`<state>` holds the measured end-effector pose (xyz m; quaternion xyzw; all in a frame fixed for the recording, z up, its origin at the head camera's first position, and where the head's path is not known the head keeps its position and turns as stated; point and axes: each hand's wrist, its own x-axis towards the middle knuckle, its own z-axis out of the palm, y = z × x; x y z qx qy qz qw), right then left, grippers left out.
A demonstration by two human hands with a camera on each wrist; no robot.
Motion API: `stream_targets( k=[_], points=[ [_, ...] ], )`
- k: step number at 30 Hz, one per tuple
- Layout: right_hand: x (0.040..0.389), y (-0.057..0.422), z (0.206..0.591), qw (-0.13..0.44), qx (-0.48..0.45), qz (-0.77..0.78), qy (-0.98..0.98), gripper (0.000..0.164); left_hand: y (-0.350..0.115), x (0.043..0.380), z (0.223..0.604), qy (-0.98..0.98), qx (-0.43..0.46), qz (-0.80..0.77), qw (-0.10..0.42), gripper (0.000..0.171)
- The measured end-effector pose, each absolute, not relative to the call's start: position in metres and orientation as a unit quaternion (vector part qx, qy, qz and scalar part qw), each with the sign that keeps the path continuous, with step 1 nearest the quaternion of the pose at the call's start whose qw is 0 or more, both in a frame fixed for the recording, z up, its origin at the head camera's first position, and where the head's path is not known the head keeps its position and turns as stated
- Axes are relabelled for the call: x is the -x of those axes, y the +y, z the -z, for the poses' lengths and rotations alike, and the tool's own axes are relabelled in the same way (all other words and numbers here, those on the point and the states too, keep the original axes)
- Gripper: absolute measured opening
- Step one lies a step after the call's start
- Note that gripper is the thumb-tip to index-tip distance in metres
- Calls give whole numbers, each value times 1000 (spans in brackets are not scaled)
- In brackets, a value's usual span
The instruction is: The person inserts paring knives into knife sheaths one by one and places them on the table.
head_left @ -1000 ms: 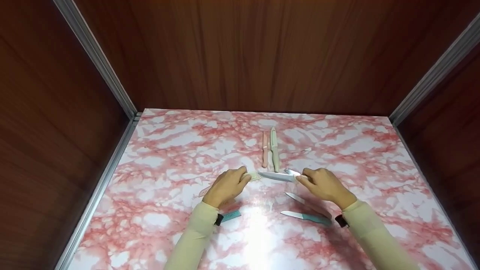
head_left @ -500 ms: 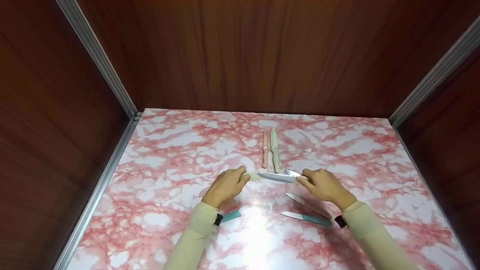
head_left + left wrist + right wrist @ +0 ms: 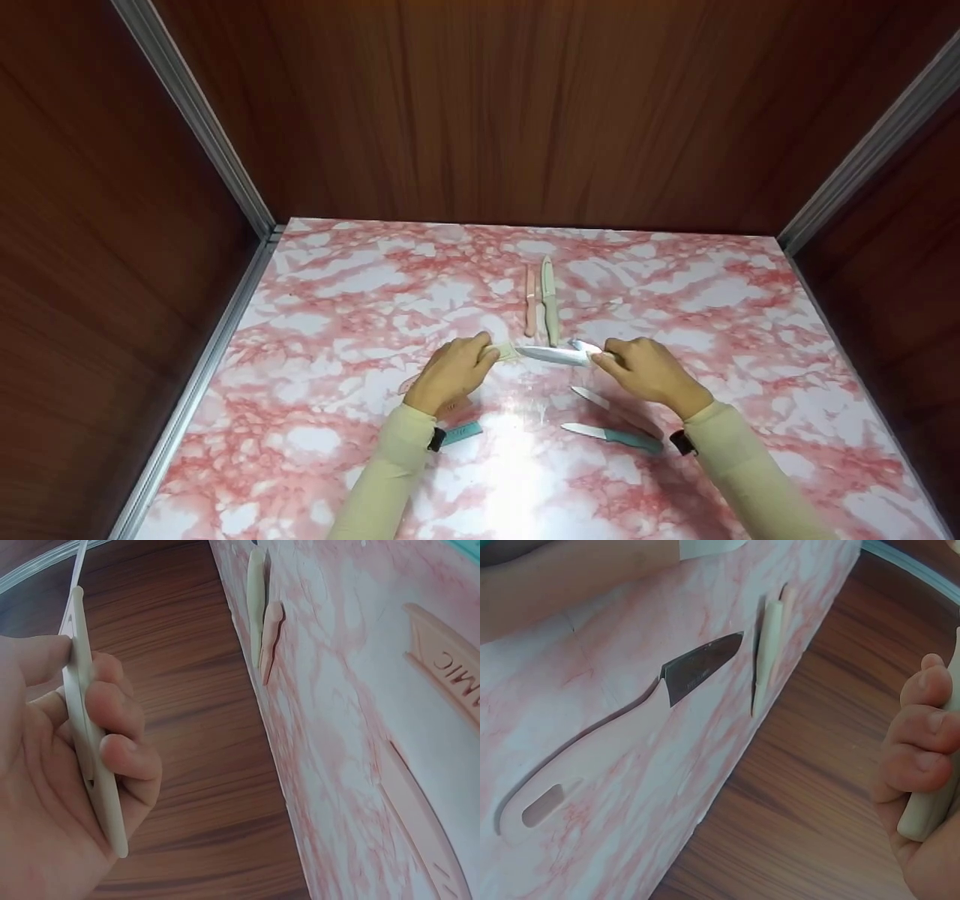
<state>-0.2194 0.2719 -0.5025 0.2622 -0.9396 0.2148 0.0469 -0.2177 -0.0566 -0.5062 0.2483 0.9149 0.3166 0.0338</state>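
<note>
My left hand (image 3: 450,375) grips a cream-coloured blade sheath (image 3: 94,727), with curled fingers on one side and the thumb on the other in the left wrist view. In my right hand (image 3: 651,369) is a kitchen knife (image 3: 555,354), held by its pale handle (image 3: 930,806). The bare blade points left, its tip at the sheath's mouth; whether it touches or enters cannot be told. Both are above the table. Beneath the right hand lies a pale pink knife (image 3: 592,754) with an uncovered blade, partly hidden in the head view.
A sheathed pink knife (image 3: 530,304) and a sheathed green knife (image 3: 550,304) lie side by side behind the hands. Nearer lie a teal knife (image 3: 631,439) and a brownish-pink knife (image 3: 634,416), blades bare. A teal sheath (image 3: 462,433), an orange-pink sheath (image 3: 442,656) and a pink sheath (image 3: 421,821) lie left.
</note>
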Motion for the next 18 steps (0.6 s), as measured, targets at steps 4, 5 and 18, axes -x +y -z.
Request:
stream_targets(
  k=[4,5,18],
  points=[
    [220,270,502,46,-265,-217,-938,31,-56,218,506,917,-255,-306,32,27],
    [220,270,502,47,-267,-217,-938,31,-56,218,505,917,-257,-305,32,27],
    [220,268,501,53,-284,-213,-933,31,-55,218,506,915,-260,-306,42,27]
  ],
)
